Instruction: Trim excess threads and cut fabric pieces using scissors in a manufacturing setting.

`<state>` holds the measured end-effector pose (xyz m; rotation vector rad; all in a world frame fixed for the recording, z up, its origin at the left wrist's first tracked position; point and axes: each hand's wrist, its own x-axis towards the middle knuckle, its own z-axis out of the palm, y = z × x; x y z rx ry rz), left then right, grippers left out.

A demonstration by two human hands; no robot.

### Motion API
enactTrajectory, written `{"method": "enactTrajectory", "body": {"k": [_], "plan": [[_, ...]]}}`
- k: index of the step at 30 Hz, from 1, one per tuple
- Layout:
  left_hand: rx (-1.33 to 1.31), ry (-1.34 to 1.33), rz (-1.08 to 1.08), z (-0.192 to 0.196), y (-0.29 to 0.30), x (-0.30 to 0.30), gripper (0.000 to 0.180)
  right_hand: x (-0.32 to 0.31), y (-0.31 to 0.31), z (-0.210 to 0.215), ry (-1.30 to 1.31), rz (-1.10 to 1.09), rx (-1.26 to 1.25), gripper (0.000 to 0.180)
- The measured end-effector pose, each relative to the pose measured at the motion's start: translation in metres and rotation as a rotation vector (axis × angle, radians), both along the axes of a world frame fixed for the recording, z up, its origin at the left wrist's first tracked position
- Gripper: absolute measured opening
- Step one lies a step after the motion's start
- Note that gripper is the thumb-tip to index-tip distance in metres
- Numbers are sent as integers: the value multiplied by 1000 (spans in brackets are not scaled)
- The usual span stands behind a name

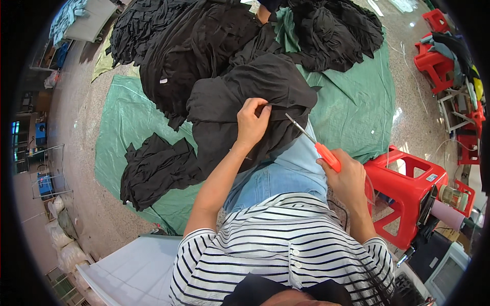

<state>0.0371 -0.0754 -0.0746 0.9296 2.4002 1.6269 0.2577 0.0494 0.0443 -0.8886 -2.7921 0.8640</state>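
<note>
The left hand (252,122) pinches an edge of the black cloth (240,92), which lies draped over the person's blue jeans (255,188). The right hand (348,177) grips a tool (328,156) by its red handle (its thin metal end slants toward the cloth), though whether the tip touches is hard to tell. Beyond, black piles (199,46) sit on a green sheet (352,102).

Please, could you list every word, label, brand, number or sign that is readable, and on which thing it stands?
No text can be read here.
Label on the red stool: too small to read.
White piece on the black fabric: too small to tell.
Orange-handled tool: no readable marking.
</note>
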Motion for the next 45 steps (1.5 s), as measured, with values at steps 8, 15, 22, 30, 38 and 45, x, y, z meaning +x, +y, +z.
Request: {"method": "enactTrajectory", "body": {"k": [8, 15, 22, 30, 38, 45], "plan": [[159, 253, 89, 2, 5, 6, 16, -6, -3, 0, 70, 5, -7, 31], [323, 396, 86, 19, 3, 8, 22, -11, -3, 15, 95, 8, -37, 31], [321, 451, 91, 27, 1, 4, 24, -12, -5, 20, 88, 23, -16, 34], [308, 535, 119, 29, 2, 2, 27, -13, -6, 19, 67, 58, 66, 36], [300, 574, 86, 31, 6, 2, 27, -15, -5, 15, 51, 56, 54, 35], [317, 623, 52, 32, 8, 2, 24, -13, 0, 4, 120, -36, 67, 33]]}}
